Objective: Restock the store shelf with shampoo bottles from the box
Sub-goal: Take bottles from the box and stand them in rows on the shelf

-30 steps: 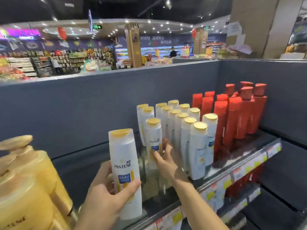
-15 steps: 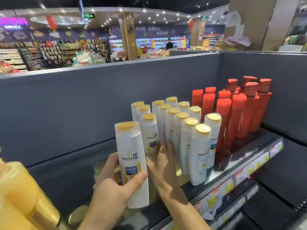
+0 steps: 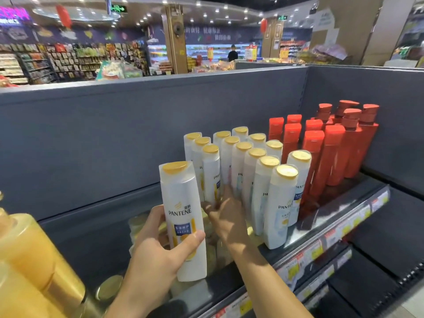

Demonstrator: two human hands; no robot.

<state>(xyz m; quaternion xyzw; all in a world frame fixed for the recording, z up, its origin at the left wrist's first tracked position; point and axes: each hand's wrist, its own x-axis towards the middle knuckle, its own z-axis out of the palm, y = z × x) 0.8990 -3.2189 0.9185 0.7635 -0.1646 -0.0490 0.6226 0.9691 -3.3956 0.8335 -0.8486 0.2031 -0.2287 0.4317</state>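
- The left hand gripped one white shampoo bottle upright — thumb across the label, fingers curled round the far side — seemingly so it could be set down at the front of the left-hand file.
- That bottle hung just above the shelf, in front of and to the left of the standing white bottles, apart from them.
- The right hand reached in with fingers spread and fairly straight, fingertips against the lower part of the front bottle in the left file; it looked like a steadying or squaring touch rather than a grasp, though blur hid the exact contact.
- Standing white bottles with gold caps: thirteen visible, in close files running back to the panel — fourteen with the held one.
- Red bottles stood packed to the right: about seven flat-capped, four pump-topped.
- One large amber bottle loomed at the left edge.
- The box was not in view.
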